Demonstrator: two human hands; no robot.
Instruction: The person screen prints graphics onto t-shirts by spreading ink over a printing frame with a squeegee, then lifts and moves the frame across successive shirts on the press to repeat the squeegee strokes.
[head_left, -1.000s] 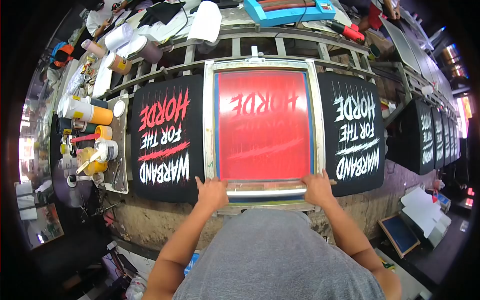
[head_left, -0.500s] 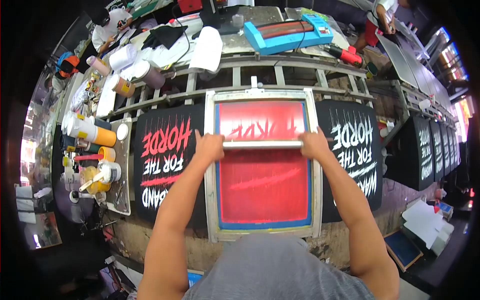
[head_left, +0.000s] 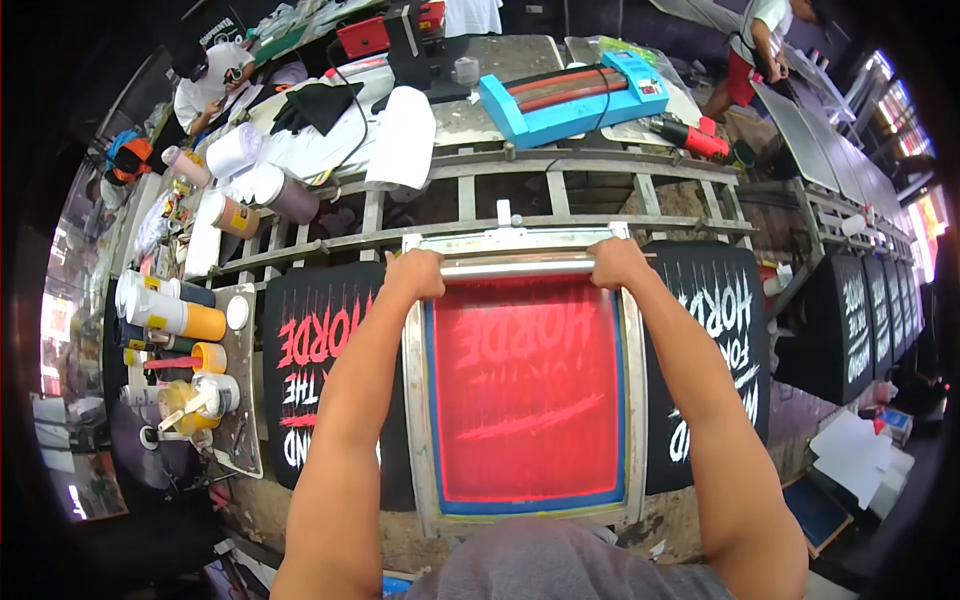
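My left hand and my right hand are closed round the two ends of a long squeegee, which lies across the far end of a framed screen. Red ink covers the mesh, and mirrored lettering shows through it. Blue tape lines the inside of the metal frame. To the left lies a black printed shirt with red and white lettering, partly behind my left arm. Another black shirt with white lettering lies to the right, partly behind my right arm.
Ink tubs stand on a side board at the left. Beyond the metal rails are a blue machine, a red heat gun and a white roll. One person is at back left, another at back right.
Both hands have pushed the squeegee from the near end of the screen to its far end, still holding it. The view has tilted up, showing more of the background.
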